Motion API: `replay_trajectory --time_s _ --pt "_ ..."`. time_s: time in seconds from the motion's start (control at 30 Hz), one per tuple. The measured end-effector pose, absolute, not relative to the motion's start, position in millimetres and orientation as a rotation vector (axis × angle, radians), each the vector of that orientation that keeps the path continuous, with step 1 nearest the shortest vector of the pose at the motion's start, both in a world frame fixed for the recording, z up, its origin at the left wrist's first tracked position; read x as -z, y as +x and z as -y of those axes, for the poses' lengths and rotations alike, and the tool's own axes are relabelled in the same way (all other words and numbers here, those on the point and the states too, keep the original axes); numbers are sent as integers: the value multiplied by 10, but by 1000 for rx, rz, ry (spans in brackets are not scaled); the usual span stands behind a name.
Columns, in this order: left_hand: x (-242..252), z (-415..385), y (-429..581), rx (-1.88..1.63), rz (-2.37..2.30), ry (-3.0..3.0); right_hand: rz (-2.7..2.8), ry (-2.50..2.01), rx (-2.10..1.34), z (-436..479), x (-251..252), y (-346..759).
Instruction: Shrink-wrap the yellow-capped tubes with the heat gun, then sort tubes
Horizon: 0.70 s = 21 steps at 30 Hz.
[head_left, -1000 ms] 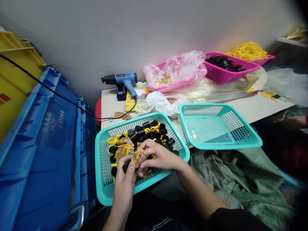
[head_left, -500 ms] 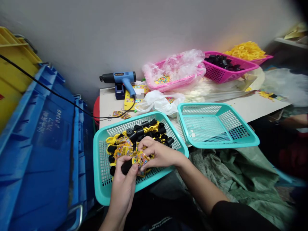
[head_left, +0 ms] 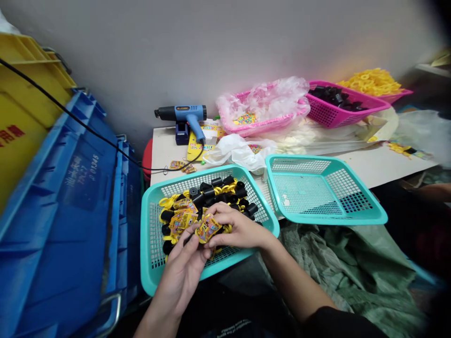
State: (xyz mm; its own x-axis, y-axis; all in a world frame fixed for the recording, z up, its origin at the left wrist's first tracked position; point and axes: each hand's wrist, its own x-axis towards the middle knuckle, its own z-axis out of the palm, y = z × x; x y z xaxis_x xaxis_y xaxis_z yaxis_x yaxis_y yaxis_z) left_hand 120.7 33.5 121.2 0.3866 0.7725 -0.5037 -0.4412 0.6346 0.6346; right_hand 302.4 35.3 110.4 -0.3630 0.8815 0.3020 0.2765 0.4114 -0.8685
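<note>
Over the near part of a turquoise basket, my two hands meet. My right hand is closed on a small printed yellow label, pinching its right side. My left hand is closed at the label's lower left, around a black cylindrical piece that its fingers now mostly hide. In the basket lie several black cylindrical pieces, yellow ring-shaped parts and a cluster of similar printed labels.
Right of my hands stands a second turquoise basket. A blue heat gun rests behind, its black cord running left. Pink baskets line the wall. Large blue crates flank the left; green sacking hangs at front right.
My left hand has turned, so the black piece it showed before is now mostly covered. The printed label faces up more plainly between my hands. The view has shifted slightly.
</note>
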Motion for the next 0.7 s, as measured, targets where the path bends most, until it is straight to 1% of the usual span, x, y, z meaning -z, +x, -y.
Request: replay_trajectory --time_s 0.17,0.23,0.3,0.37,0.4,0.5,0.63,0.7 --pt "-1116 -284 1187 -802 -885 494 1948 -901 -955 -398 -1154 3048" --pt "-1149 -328 1155 -896 -911 523 2035 -812 -971 -388 -1157 3028" --pt "-1214 -413 1104 -1068 -939 527 2162 -688 -1017 -362 -1138 2975" --pt "-1277 -497 1055 -1164 -942 541 2198 -680 -1065 -338 -1104 2918" --pt "-1297 -524 1040 -1147 -932 547 2140 -744 -1080 -331 -1088 2903" --pt "-1297 -526 1052 -1005 -890 503 1740 -957 -1152 -340 -1058 2930" --pt "-1226 -470 1121 -914 -841 458 1290 -939 -1420 -359 -1023 3008" --pt "-1188 -472 1122 -868 -806 485 1185 -961 -1463 -346 -996 3009"
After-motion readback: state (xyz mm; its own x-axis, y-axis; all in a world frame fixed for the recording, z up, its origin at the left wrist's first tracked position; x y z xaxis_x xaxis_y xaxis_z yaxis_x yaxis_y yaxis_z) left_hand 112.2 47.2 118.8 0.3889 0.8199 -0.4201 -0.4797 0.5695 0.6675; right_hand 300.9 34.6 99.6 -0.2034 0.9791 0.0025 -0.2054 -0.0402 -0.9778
